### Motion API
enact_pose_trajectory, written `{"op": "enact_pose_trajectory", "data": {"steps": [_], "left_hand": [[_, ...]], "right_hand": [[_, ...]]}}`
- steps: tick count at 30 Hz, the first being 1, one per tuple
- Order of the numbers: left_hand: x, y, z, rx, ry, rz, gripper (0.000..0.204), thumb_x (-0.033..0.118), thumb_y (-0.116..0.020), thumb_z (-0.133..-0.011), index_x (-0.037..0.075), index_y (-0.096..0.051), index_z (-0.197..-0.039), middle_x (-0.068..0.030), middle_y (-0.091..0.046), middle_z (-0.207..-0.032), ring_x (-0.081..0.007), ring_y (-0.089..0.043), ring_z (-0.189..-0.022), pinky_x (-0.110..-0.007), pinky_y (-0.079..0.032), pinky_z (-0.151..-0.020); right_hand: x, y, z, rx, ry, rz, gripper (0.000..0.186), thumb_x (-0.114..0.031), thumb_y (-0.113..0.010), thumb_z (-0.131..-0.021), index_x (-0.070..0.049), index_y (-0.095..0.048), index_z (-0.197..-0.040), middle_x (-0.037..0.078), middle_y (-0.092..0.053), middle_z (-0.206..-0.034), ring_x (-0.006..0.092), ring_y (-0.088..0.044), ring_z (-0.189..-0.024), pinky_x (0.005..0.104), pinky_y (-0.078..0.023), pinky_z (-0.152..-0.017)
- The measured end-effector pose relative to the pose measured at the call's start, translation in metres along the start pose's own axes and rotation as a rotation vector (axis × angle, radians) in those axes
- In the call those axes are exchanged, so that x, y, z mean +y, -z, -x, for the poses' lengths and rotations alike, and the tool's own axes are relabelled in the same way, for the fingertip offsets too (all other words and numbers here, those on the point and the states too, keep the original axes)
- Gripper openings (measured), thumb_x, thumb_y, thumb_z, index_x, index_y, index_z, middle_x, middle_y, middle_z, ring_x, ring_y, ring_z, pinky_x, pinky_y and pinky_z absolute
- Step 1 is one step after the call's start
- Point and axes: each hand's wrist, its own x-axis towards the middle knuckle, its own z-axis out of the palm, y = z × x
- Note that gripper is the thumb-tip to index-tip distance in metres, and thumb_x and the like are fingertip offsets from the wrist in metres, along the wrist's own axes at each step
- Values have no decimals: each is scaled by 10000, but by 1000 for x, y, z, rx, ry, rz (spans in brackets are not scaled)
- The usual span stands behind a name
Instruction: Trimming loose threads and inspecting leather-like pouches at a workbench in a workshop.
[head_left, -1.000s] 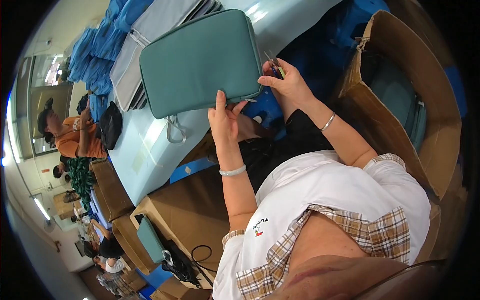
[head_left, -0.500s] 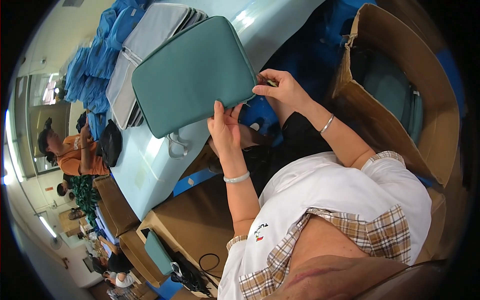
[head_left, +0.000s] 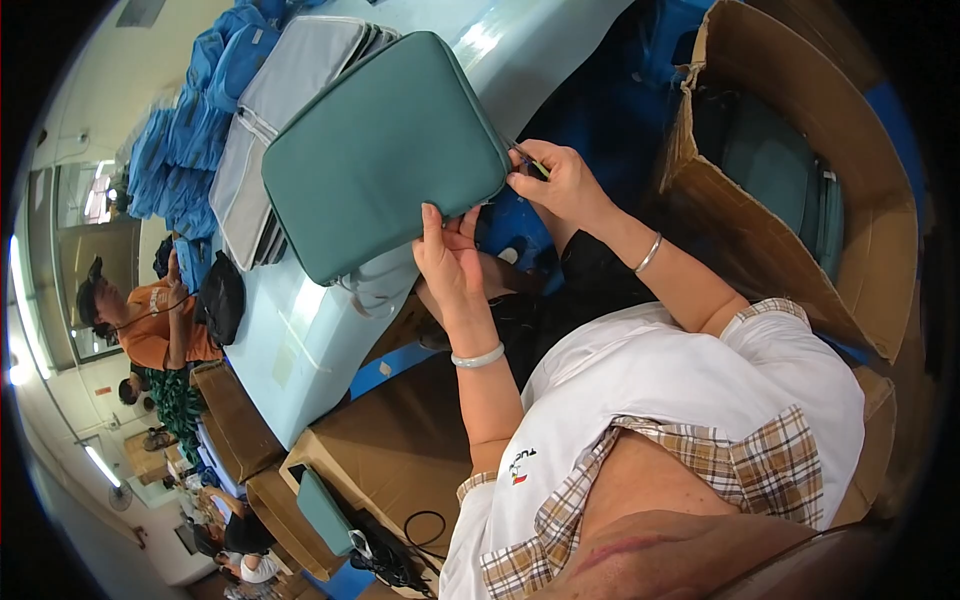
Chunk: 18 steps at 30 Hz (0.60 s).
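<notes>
Case point(head_left: 385, 160), green, is one alone in the grip, held out over the near right edge of the table point(head_left: 290, 330), its broad face showing. Two hands work at it. Left hand point(head_left: 450, 262) is closed to a narrow pinch on its near edge, toward the right corner, thumb on the face and fingers behind. Right hand point(head_left: 562, 187) is at the right edge, thumb and fingers closed on one pair of snips point(head_left: 541, 169); whether the blades are apart I cannot tell, nor whether the fingers touch the case too. Each wrist wears one bracelet, white point(head_left: 478, 358) on the left and silver point(head_left: 650, 252) on the right. One pale strap point(head_left: 372, 285) shows just beyond the case's near left edge. On the far part of the table lies one stack of grey sleeves point(head_left: 300, 70), packed too close to count, with a heap of blue bags point(head_left: 180, 150) left of it, also past counting. One black bag point(head_left: 221, 300) is farther left, beside one person in orange point(head_left: 150, 335). At right, one open carton point(head_left: 760, 240) holds at least two green cases point(head_left: 770, 165). Near left, one more green case point(head_left: 323, 510) lies by a brown box point(head_left: 390, 425).
</notes>
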Motion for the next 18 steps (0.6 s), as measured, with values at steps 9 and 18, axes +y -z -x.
{"op": "enact_pose_trajectory", "data": {"steps": [9, 18], "left_hand": [[-2, -4, 1, 28, -16, 9, 315, 172, -556, -916, -54, -504, -1128, -143, -590, -1078, -262, -620, -935, -386, -576, -748], [0, 0, 4, 24, -2, 8, 344, 193, -531, -930, -68, -485, -1148, -152, -581, -1096, -273, -615, -957, -383, -582, -747]], "right_hand": [[-6, -3, -3, -25, 161, -51, 210, -48, -575, -787, 7, -579, -989, -23, -523, -755, 46, -445, -689, 190, -409, -652], [-3, 4, -4, -221, -240, -751, 203, -54, -569, -808, -37, -531, -1007, -22, -487, -702, 17, -402, -536, 161, -319, -463]]}}
